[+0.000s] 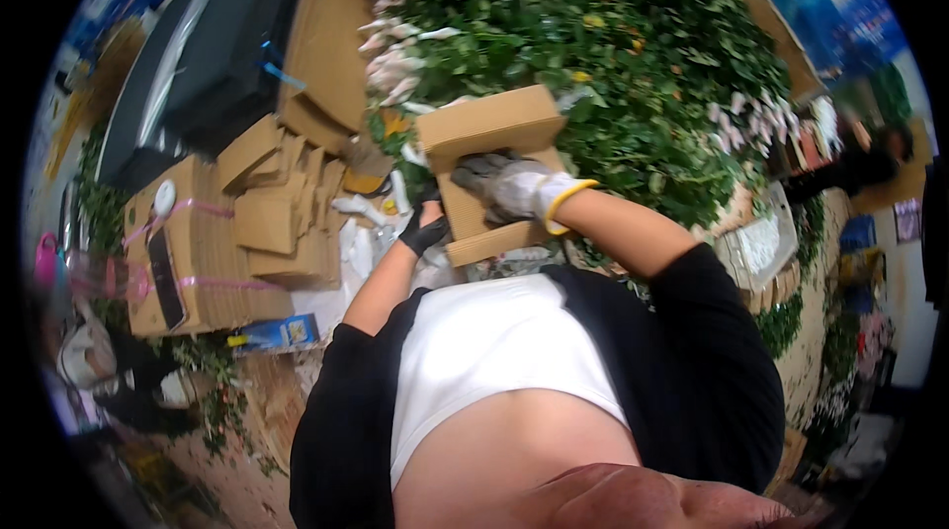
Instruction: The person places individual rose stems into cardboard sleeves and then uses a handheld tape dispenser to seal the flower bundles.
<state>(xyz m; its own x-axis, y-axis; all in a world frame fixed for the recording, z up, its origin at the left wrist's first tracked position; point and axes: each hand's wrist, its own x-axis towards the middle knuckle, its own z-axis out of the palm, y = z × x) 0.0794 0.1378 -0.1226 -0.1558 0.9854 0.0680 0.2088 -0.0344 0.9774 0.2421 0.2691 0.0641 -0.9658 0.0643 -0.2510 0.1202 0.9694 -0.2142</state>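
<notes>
In front of me is a brown cardboard piece (534, 232), its far and near ends folded up from a flat middle. My right hand (499, 183), in a white and grey work glove with a yellow cuff, lies on the middle of it, fingers stretched out. At the left edge of the cardboard is my left hand (425, 227), wearing a dark glove that leaves some fingertips bare. Its fingers close on that edge, though they are small and partly hidden. White wrapping pieces (366, 210) lie just left of this hand.
A big heap of leafy green stems (593, 35) spreads beyond the cardboard, with pale wrapped flower heads (393, 64) along its left side. Folded cardboard (277, 213) and a strapped carton stack (203, 277) stand left, dark long boxes (232, 44) behind. A white tray (766, 242) sits right.
</notes>
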